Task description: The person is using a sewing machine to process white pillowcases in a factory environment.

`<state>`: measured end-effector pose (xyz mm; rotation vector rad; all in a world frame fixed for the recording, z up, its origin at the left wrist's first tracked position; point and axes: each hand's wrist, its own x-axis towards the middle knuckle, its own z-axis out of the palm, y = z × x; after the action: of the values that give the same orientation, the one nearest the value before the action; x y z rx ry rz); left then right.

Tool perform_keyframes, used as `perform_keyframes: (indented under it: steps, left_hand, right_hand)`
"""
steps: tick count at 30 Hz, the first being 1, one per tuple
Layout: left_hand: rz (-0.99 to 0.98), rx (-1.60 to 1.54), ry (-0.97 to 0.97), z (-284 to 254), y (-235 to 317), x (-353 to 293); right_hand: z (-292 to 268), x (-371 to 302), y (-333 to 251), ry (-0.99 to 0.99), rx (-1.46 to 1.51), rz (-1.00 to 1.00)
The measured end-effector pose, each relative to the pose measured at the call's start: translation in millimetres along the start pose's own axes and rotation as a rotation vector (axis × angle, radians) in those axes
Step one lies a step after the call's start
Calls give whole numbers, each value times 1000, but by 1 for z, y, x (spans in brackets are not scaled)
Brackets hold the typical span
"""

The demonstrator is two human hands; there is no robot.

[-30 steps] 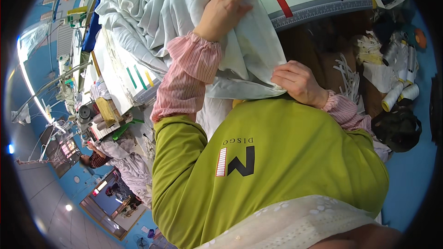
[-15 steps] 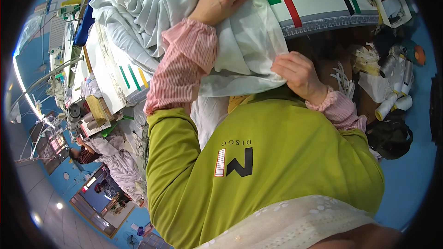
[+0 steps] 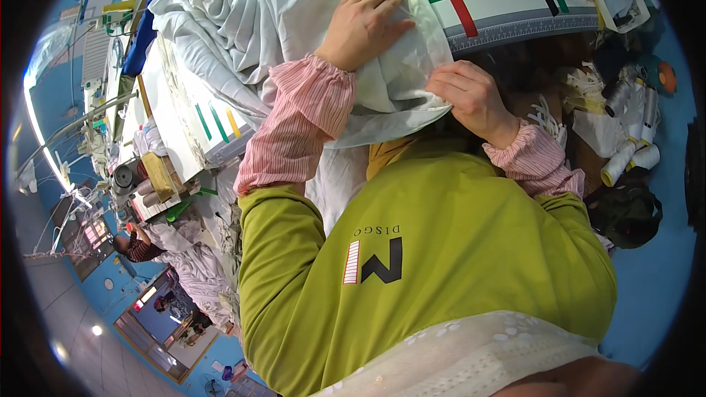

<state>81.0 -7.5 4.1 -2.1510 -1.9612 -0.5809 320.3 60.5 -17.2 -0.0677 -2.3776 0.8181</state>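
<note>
A large white cloth (image 3: 243, 37) is heaped in folds over the table and hangs over its near edge. My left hand (image 3: 364, 26) lies on the cloth with its fingers stretched out, pressing a flatter stretch of it. My right hand (image 3: 471, 95) has its fingers closed on the cloth's right edge, near the table's front. The thumb of that hand is mostly hidden.
A ruler strip (image 3: 526, 29) runs along the table's front edge, with coloured tape beside it. A white bin (image 3: 619, 4) stands at the far right. Below it are thread spools (image 3: 629, 158) and a black bag (image 3: 625, 209). Another person (image 3: 138, 245) sits far left.
My left hand has slid a little nearer to me and its thumb has spread out. My right hand has shifted slightly left and up, carrying the cloth's edge along.
</note>
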Motion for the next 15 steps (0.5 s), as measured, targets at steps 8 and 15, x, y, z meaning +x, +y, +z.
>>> perform_keyframes:
  steps: [8, 15]
  left_hand:
    - [84, 73, 59, 13, -44, 19]
    - [180, 6, -79, -10, -57, 24]
  right_hand:
    - [-1, 26, 15, 48, -17, -24]
    - [11, 49, 33, 101, -41, -61]
